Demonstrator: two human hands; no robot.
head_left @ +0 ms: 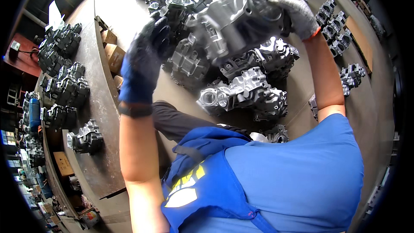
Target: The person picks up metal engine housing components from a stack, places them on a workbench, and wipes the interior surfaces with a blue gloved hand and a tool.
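Grey worktop (101, 90) running along the left, carrying clustered castings (64, 86); cardboard boxes (114, 57) sitting by its edge. Floor (299, 92) ahead bearing a heap of castings. Right hand (298, 15), arm extended, gripping the held casting (239, 23) by its rim above the heap. Left hand (148, 45) hovering nearby, blurred; cannot tell its grip.

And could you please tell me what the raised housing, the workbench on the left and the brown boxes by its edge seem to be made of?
Raised housing: probably cast aluminium, judging by its grey sheen and moulded contours; motion blur hides finer texture.
Workbench: perhaps dull sheet steel, from its scuffed grey top.
Brown boxes: likely matt cardboard, from their tan, flat sides.
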